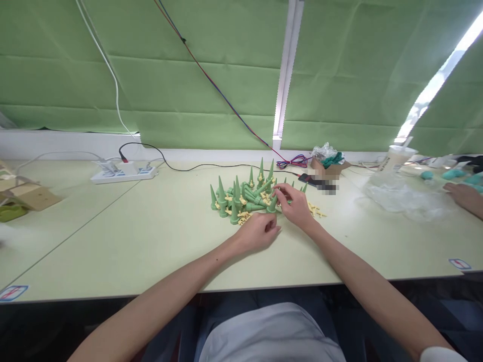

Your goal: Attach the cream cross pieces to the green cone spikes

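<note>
Just above my curled left hand (260, 231) a green cone (272, 205) stands upright, its base against my fingers, which look closed around its lower end. My right hand (293, 203) is at the cone's right side, thumb and forefinger pinched close to it. Whatever sits between those fingertips is too small to make out. Behind and to the left is a cluster of green cones (222, 201), some upright, others lying on their sides. Small yellow pieces (244, 217) are scattered among them, and more yellow pieces (316, 210) lie right of my right hand.
A phone (309, 179) lies behind the cones, near a small cardboard box (330, 170). At left are a power strip (128, 173) and a cardboard box (35, 196). On the right stand a cup with a straw (396, 160), a plastic bag (396, 198) and another person's hand (464, 196).
</note>
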The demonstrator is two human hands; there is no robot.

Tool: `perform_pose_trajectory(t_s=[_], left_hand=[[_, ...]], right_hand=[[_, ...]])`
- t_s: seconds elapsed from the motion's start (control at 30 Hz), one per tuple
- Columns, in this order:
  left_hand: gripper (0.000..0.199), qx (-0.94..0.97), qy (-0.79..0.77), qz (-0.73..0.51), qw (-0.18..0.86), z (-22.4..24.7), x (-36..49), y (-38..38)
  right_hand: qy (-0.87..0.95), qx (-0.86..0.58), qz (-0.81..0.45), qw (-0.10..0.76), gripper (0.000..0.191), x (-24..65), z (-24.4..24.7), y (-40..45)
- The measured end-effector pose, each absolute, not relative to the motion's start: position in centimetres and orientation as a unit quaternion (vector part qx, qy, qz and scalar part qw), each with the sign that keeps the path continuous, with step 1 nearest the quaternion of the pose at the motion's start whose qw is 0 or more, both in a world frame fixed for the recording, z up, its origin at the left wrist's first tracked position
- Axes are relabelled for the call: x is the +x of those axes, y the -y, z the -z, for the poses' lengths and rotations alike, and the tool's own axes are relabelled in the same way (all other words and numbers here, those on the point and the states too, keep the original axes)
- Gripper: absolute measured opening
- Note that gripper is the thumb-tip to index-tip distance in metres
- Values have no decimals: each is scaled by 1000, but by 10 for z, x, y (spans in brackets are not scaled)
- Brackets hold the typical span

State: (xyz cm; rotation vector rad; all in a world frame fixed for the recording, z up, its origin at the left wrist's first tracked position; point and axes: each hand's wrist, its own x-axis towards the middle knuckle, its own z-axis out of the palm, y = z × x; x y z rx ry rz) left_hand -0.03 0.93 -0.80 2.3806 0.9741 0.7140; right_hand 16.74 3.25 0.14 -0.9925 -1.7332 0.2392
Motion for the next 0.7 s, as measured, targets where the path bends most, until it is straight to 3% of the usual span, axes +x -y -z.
perform_pose_trajectory(t_s=[0.2, 0.7], left_hand=[[25, 883, -342, -242, 209, 7, -1, -7], [22, 869, -369, -250, 215, 7, -1, -7]], right_hand=[[725, -419, -70, 542, 22, 169, -5, -31], [633, -418, 9, 652, 25, 189, -30, -32]])
